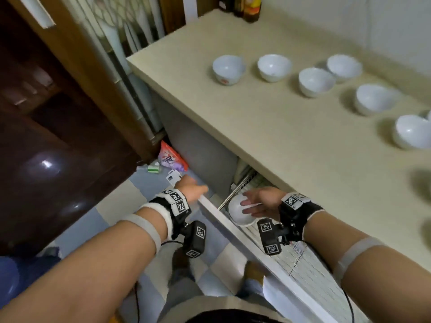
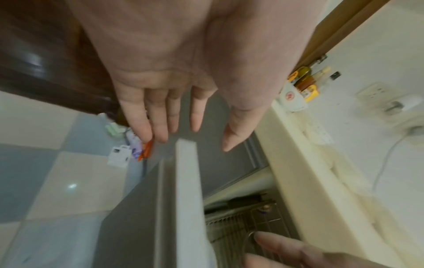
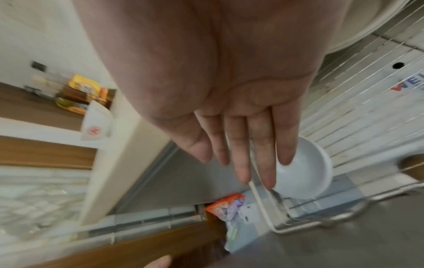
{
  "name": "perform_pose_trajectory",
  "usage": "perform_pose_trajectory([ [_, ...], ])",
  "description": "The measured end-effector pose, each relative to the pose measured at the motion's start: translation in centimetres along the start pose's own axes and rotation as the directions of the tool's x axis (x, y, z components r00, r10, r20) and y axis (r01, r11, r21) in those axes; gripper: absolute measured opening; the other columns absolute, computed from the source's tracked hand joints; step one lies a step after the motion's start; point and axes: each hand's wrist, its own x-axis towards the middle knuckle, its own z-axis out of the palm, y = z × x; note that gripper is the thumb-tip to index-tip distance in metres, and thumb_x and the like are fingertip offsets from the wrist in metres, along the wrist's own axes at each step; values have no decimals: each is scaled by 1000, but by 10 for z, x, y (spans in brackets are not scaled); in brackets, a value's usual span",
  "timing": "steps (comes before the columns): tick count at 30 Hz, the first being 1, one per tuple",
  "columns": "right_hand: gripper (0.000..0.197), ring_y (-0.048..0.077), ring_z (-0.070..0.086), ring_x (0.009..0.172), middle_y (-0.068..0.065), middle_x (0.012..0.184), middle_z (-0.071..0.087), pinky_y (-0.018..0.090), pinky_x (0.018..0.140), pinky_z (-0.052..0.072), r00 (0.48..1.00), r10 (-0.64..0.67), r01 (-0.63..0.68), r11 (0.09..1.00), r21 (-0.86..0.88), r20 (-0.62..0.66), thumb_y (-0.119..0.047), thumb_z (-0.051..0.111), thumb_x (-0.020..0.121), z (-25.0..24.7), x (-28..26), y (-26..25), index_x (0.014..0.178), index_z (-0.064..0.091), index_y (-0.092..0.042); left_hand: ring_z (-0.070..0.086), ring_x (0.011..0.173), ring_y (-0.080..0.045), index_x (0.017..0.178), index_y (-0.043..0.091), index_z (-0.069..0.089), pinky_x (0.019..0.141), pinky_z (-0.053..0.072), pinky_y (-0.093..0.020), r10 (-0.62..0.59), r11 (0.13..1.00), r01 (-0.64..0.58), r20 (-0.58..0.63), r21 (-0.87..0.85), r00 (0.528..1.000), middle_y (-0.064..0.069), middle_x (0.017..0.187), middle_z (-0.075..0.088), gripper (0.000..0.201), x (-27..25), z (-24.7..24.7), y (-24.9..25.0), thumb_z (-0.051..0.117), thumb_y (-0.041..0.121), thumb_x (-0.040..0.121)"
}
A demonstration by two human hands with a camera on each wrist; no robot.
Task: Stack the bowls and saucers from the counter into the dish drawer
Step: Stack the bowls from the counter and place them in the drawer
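Note:
Several white bowls stand on the beige counter (image 1: pixel 279 141), among them one at the far left (image 1: pixel 228 69) and one beside it (image 1: pixel 274 66). Below the counter the dish drawer is pulled out, showing its white front (image 1: pixel 224 220) and wire rack (image 3: pixel 355 117). One white bowl (image 1: pixel 240 213) (image 3: pixel 305 172) sits in the rack's left end. My right hand (image 1: pixel 250 206) (image 3: pixel 247 170) hovers over it with straight fingers, the little finger at its rim. My left hand (image 1: pixel 196 191) (image 2: pixel 195 139) is open at the far end of the drawer front (image 2: pixel 185 181), holding nothing.
The counter edge overhangs the drawer's back. Bottles (image 1: pixel 250 8) stand at the counter's far end. An orange and purple packet (image 1: pixel 171 157) and small litter lie on the tiled floor. A dark wooden door (image 1: pixel 46 136) stands to the left.

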Motion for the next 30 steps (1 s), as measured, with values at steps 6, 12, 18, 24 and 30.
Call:
perform_pose_trajectory([
  [6,29,40,68,110,20,119,71,48,101,52,958,-186,231,950,209,-216,-4,50,98,0,-51,-74,125,61,-1,48,64,-15,71,17,49,58,32,-24,116,983,-68,280,-173,953,-1,69,49,25,25,-80,75,51,16,96],
  [12,27,33,71,90,15,105,69,35,80,55,899,-170,317,889,332,-403,-13,54,97,-19,-58,-95,119,63,1,65,96,-24,104,11,58,95,49,-39,212,964,-154,277,-216,937,-6,96,66,10,53,-125,143,54,17,97],
  [18,22,33,72,90,13,102,70,38,85,53,860,-104,362,813,455,-499,-14,58,95,-56,-27,-122,112,65,-4,66,106,-33,137,7,46,97,51,-43,236,927,-148,232,-344,944,-15,121,60,41,108,-142,198,55,20,99],
  [24,12,36,69,88,14,105,61,46,91,54,808,1,425,690,586,-589,-13,53,97,-87,6,-171,108,56,-8,65,115,-41,138,3,45,82,56,-40,206,913,-106,221,-395,953,-11,92,57,43,158,-156,231,56,15,98],
  [30,23,38,71,97,15,116,55,52,90,57,748,130,477,576,664,-651,-19,56,96,-124,32,-214,110,50,-1,70,76,-35,145,11,36,67,60,-40,262,903,-147,245,-403,934,-23,133,54,48,220,-159,256,51,13,99],
])
